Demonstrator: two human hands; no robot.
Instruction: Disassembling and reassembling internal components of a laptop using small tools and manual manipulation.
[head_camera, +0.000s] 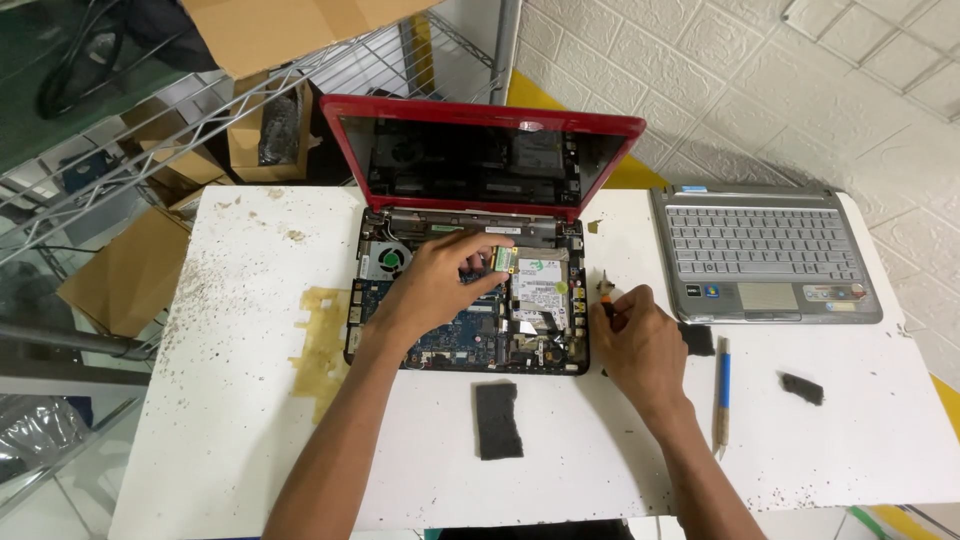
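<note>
A red laptop (480, 125) stands open on the white table (240, 400), its base stripped so the circuit board (465, 335), fan (384, 262) and silver hard drive (545, 295) show. My left hand (440, 285) reaches over the board and pinches a small green card (503, 259) between thumb and fingers. My right hand (640, 340) rests on the table just right of the laptop base, closed around a small tool with an orange tip (606, 292).
A silver keyboard cover (765, 255) lies at the right. A blue-handled tool (722, 390), a dark rectangular pad (497, 420) and a small black piece (802, 388) lie on the table. Wire shelving (150, 130) with cardboard boxes stands at left; tape residue (325, 340) marks the table.
</note>
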